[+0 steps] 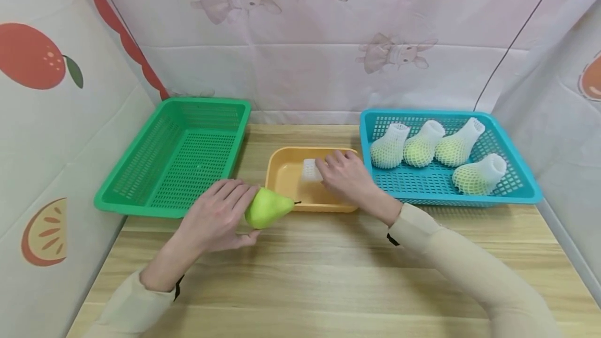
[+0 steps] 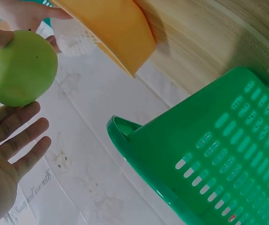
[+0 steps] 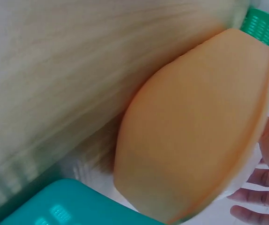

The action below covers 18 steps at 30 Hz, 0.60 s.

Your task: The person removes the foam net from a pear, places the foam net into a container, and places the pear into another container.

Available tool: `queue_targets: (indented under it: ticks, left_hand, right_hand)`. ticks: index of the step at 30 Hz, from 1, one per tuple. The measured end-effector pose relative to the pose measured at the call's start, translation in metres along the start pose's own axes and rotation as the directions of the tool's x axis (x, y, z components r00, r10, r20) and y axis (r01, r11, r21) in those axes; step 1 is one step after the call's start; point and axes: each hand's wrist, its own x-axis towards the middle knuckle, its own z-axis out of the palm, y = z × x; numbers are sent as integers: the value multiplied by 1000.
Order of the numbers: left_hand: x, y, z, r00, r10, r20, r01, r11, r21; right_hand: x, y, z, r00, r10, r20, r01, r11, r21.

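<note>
Well, the left hand [image 1: 218, 218] holds the green pear [image 1: 265, 208] between its thumb and fingers, with some of the other fingers spread out. The pear sits just to the right of the left palm. Its long way runs from the fat end by that palm to the thin end, which points right, away from the hand. Past the pear, ahead and to the right of the left hand, the white net [image 1: 310, 170] is in the yellow tray [image 1: 287, 184]. The right hand [image 1: 345, 176] is much nearer to the net, with its fingers right at it. It is hard to tell if they pinch it or just touch it. The hand covers part of the net, so which way its hole faces is unclear. In the left wrist view, the pear's round bottom hides its thin end. In the right wrist view, the tray's side hides most of the net.
</note>
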Motion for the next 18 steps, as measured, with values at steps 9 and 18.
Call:
queue_targets:
  ticks: [9,18]
  left_hand:
    - [-1,1,2,1000,-12,-6,12,1000,5]
    - [-2,-1,2,1000,-16,9,16,1000,12]
  right_hand:
    - [-4,0,15,999,50,20,-49,998,-49]
    - [-6,5,0,967,86,239,-105,992,68]
